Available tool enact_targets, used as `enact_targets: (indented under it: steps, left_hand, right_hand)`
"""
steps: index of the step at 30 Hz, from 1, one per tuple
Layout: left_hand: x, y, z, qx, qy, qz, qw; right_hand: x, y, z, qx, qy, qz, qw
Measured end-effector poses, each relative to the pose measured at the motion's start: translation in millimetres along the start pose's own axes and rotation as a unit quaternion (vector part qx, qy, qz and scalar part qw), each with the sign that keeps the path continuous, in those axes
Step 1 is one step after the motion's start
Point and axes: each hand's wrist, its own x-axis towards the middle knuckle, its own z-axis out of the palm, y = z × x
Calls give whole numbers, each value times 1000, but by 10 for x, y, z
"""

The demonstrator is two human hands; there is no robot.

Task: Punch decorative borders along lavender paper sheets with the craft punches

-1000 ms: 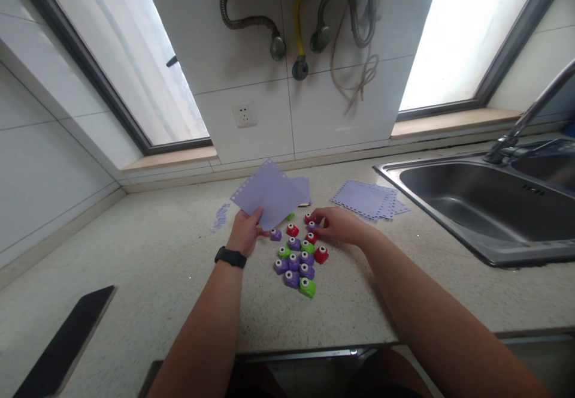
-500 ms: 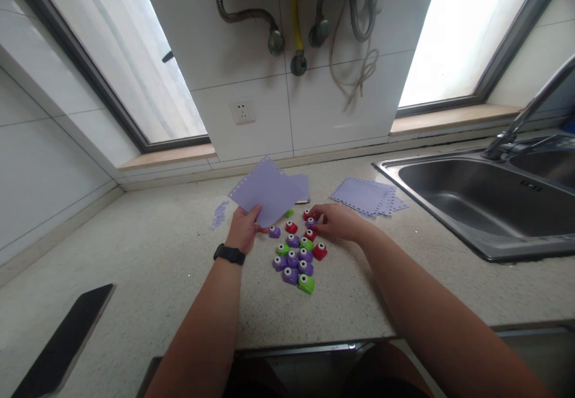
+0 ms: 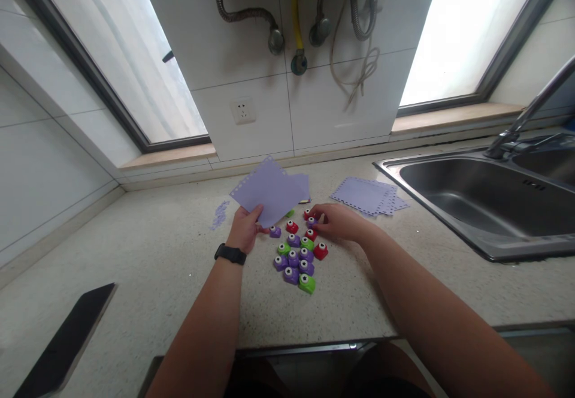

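At the near left, a dark flat board (image 3: pixel 67 339) lies aslant on the pale speckled counter (image 3: pixel 148 254). Right of it, at the middle, small punches in purple, green and red, each with a white round top, sit in a loose cluster. Its nearest member is a green punch (image 3: pixel 308 285), with a purple punch (image 3: pixel 291 276) just left of it and more behind. A red punch (image 3: pixel 321 253) sits at the cluster's right side.

Left of the cluster is the left hand (image 3: pixel 245 229), a black band (image 3: pixel 230 254) on its wrist. It grasps a purple sheet (image 3: pixel 269 191) between thumb and fingers, tilted above the counter, with a row of holes along its far left edge. Right of the cluster, the right hand (image 3: pixel 335 221) has its thumb and fingers curled at another purple punch near the cluster's far end; whether they grip it, I cannot tell.

Left of the held sheet, purple paper bits (image 3: pixel 220 215) lie scattered. Behind it on the right, part of more purple paper (image 3: pixel 302 186) shows. Farther right, a fanned stack of hole-edged sheets (image 3: pixel 362 195) lies near the steel sink (image 3: pixel 471 206). On the far wall are a socket (image 3: pixel 243 111) and, above, a yellow hose (image 3: pixel 296 17) between two metal hoses.
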Motion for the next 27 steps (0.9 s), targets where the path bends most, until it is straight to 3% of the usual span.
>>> enact_targets:
  steps: [27]
  left_hand:
    - [8, -22, -14, 31, -3, 2, 1000]
  right_hand:
    - [-5, -4, -12, 5, -7, -4, 1000]
